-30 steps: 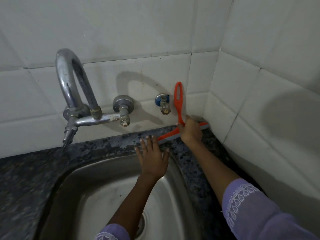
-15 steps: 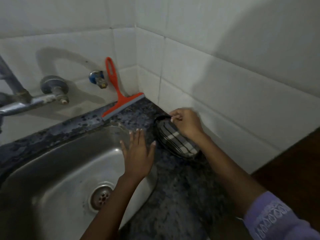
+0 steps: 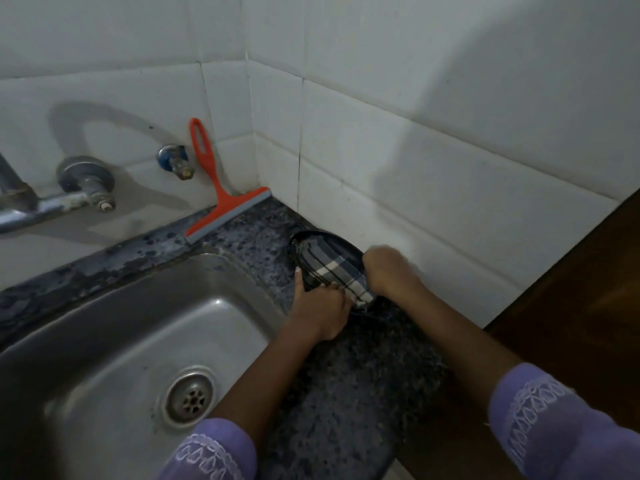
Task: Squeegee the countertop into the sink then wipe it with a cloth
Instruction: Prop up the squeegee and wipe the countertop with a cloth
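Note:
A dark checked cloth [image 3: 332,270] lies folded in a small dark dish [image 3: 341,241] on the speckled countertop [image 3: 349,368], against the right wall. My left hand [image 3: 320,308] grips the cloth's near edge. My right hand [image 3: 389,270] holds its right end. The orange squeegee [image 3: 214,199] leans against the back wall tiles in the corner, blade resting on the counter, with no hand on it. The steel sink [image 3: 114,341] fills the lower left.
A metal tap and valve [image 3: 85,183] and a small blue-handled valve [image 3: 175,162] stick out of the back wall. White tiled walls [image 3: 415,161] meet in a corner behind the squeegee. A brown wooden surface [image 3: 588,306] borders the counter at right.
My right hand let go of the squeegee, left it leaning on the wall, and went to the cloth. My left hand moved from the sink rim onto the cloth.

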